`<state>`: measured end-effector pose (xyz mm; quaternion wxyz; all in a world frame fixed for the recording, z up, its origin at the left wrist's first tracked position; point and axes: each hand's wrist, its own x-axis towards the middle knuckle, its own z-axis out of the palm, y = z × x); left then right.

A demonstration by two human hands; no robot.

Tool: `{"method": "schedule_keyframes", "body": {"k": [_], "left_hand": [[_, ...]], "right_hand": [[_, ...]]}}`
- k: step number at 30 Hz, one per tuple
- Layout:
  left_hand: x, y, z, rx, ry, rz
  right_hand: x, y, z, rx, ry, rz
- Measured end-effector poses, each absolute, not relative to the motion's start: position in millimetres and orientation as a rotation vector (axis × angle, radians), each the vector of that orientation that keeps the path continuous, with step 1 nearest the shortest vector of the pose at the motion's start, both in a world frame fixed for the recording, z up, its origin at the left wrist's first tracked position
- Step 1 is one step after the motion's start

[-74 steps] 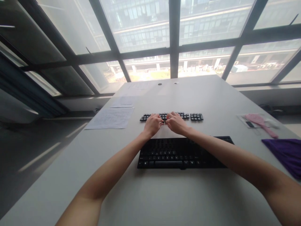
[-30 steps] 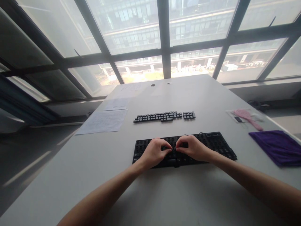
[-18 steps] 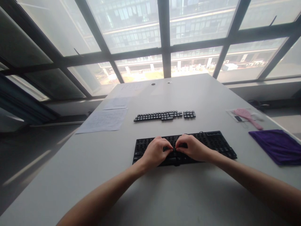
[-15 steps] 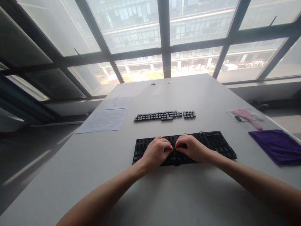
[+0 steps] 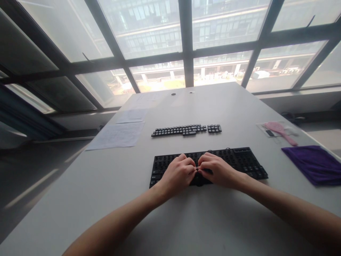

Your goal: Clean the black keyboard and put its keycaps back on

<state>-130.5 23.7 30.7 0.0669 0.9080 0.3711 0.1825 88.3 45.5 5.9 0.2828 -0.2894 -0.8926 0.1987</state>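
The left hand [image 5: 179, 174] and the right hand [image 5: 217, 170] met over the middle of a long black plastic keyboard [image 5: 243, 161], with fingers curled and thumbs drawn in. Their fingertips were close together just above the keys, and whether a small piece was pinched between them could not be told. Both wrists came in from the near side, each forearm slanting out toward its own side of the desk.

The keyboard lay flat on a smooth white desk [image 5: 191, 220], about midway between the left and right edges. Its upper rows showed low dark sockets, while raised caps stood at its lower right corner. Beyond it, nearer the far edge, a long stepped block of loose black keycaps [image 5: 176, 131] lay in rows, with a smaller block of black keycaps [image 5: 214, 128] just beside its right end.

Along the left edge lay a large white sheet of paper [image 5: 115, 136] and, farther back, a smaller white sheet [image 5: 131, 116]. Toward the right edge, a pink paddle-shaped object with a handle [image 5: 279, 130] lay by a clear plastic bag [image 5: 261, 128], and a folded purple cloth [image 5: 310, 163] lay nearer than both.
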Motion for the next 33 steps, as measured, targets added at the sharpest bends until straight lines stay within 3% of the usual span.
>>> {"method": "schedule_keyframes", "body": {"k": [11,19,25,33], "left_hand": [[-128,23,33,2.789,1.135,0.424],[-134,28,32,2.543,1.159,0.543],[-156,90,46,2.469,1.492,0.793],[-158,166,27,2.622,1.712,0.45]], "right_hand": [[89,43,4,-0.796,-2.449,0.433],[90,42,9,-0.817,-2.385,0.52],[81,93,19,-1.056,-2.273,0.333],[43,173,16,-1.243,-2.506,0.032]]}}
